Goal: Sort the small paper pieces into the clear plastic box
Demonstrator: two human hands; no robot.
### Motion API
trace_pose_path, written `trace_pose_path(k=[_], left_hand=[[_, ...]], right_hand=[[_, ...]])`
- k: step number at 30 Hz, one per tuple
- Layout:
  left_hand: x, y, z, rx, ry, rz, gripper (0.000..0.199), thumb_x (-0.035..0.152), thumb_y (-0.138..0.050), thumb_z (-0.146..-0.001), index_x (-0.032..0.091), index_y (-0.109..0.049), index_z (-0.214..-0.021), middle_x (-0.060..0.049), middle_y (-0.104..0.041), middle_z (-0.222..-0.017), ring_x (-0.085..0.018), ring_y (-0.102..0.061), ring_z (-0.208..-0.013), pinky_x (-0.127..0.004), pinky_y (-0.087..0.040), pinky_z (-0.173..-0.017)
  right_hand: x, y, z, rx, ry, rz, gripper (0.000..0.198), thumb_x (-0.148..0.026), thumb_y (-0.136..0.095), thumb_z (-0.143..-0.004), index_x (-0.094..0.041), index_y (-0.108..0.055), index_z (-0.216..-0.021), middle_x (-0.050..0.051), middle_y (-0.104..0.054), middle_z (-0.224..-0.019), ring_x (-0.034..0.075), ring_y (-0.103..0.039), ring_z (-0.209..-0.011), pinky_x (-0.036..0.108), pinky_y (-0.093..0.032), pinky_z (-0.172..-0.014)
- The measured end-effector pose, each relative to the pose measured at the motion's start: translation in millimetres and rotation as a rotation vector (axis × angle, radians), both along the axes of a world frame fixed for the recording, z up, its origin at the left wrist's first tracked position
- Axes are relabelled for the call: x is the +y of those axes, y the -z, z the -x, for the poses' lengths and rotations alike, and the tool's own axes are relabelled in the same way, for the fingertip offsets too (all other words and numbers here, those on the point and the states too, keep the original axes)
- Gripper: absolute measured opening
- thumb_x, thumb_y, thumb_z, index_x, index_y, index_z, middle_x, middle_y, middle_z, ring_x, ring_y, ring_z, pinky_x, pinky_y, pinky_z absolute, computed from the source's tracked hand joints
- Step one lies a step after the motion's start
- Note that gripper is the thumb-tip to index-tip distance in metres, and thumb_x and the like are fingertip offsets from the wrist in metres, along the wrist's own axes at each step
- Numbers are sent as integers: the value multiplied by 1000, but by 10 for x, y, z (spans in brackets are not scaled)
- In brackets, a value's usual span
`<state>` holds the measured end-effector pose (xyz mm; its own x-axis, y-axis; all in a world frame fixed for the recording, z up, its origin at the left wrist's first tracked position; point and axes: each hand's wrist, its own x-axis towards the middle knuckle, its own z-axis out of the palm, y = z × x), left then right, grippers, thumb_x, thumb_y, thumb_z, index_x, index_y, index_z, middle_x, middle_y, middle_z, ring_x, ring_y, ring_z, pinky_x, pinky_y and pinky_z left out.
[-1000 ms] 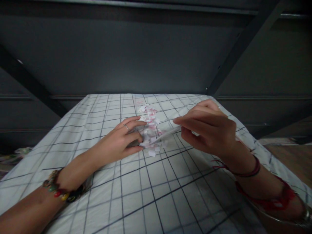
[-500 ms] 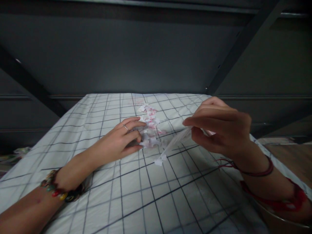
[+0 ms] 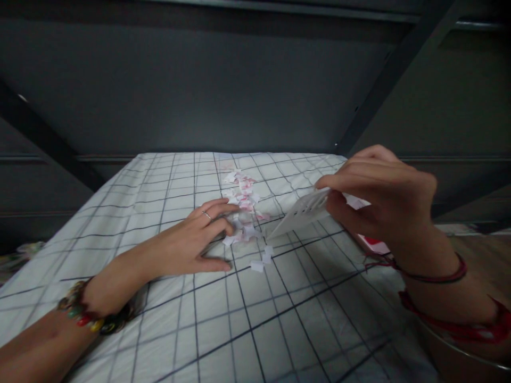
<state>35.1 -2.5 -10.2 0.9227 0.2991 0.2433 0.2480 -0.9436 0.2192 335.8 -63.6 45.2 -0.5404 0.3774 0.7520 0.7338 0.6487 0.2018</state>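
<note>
My right hand pinches a thin white card by one edge, between thumb and fingers. The card is tilted above the cloth and has several small dark marks. Torn paper scraps, white with pink patches, lie in a loose heap left of the card. At the heap's near left side rests my left hand, its fingers and thumb apart, fingertips at the scraps. A few loose white paper bits lie just below the card's lower corner. Partly hidden behind my right hand is a red and white object.
A white cloth with dark grid lines covers the table. Behind it stands a dark grey panel with slanted metal bars on both sides. Wooden floor shows at the right. Blurred clutter lies at the far left.
My right hand has moved up and right, turning the card so more of its face shows. My left thumb has spread away from the fingers. The red and white object has come into view.
</note>
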Motion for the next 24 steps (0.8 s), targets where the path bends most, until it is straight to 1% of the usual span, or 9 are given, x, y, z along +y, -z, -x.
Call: trace_pose_path(k=[4, 6, 9, 11, 15, 17, 20, 22, 24], left_hand=[[2, 11, 10, -9, -4, 2, 37, 53, -60, -89, 22, -50, -107, -14, -36, -143, -32, -26, -137, -47, -31, -111], [3, 9, 6, -14, -4, 3, 37, 52, -60, -89, 22, -50, -106, -14, -37, -143, -32, -27, -137, -47, -31, -111], [9, 13, 4, -18, -6, 10, 38, 52, -62, -89, 22, -50, -107, -14, -37, -143, -32, -28, -137, -48, -31, -111], [11, 18, 6, -18, -4, 11, 38, 53, -61, -89, 22, -50, -108, -13, -37, -143, -32, -28, -137, -48, -31, -111], [7, 17, 10, -4, -7, -2, 38, 54, -60, -89, 22, -50, -108, -14, -36, -144, -32, -26, -138, -49, -30, -111], [4, 15, 11, 1, -11, -3, 38, 54, -60, -89, 22, -50, -107, -14, -37, -144, -32, -26, -138, -49, -31, -111], [3, 13, 17, 1, -18, 6, 38, 53, -61, -89, 22, -50, -107, -14, -37, -144, -32, -27, -138, -48, -31, -111], [2, 10, 17, 2, -21, 8, 38, 53, -62, -88, 22, -51, -108, -13, -37, -145, -32, -27, -138, -48, -31, -111], [-1, 2, 13, -1, -15, 5, 38, 54, -61, -89, 22, -50, -108, -13, -37, -145, -32, -27, -138, -49, -31, -111]], right_hand=[[7, -1, -4, -71, 22, -39, 16, -11, -54, -78, -25, -52, -83, -6, -58, -60, 14, -54, -54, 34, -42, -63], [6, -5, -18, -70, 11, 4, 16, -11, -54, -77, -26, -52, -80, -7, -56, -58, 14, -53, -52, 34, -42, -62], [-8, -8, -27, 17, -3, 58, 19, -8, -55, -75, -26, -52, -77, -7, -57, -58, 14, -54, -52, 34, -43, -62], [-6, -2, -16, 40, 3, 33, 17, -9, -55, -76, -26, -53, -79, -7, -58, -60, 13, -55, -53, 34, -43, -63], [22, 14, 11, -53, -27, -28, 14, -13, -54, -80, -26, -53, -85, -7, -59, -62, 12, -55, -55, 33, -43, -63], [23, 9, 6, -80, -28, -7, 14, -12, -54, -79, -26, -53, -83, -8, -57, -60, 12, -54, -55, 32, -43, -62], [2, -6, -12, -44, -2, 37, 16, -10, -54, -77, -26, -51, -80, -7, -54, -58, 12, -51, -51, 34, -42, -61], [-5, -4, -6, -18, 6, 24, 17, -10, -54, -78, -27, -52, -82, -7, -56, -60, 12, -52, -52, 34, -41, -62], [6, 14, 21, -36, -8, -20, 17, -11, -54, -79, -26, -52, -85, -7, -58, -63, 12, -53, -54, 34, -42, -64]])
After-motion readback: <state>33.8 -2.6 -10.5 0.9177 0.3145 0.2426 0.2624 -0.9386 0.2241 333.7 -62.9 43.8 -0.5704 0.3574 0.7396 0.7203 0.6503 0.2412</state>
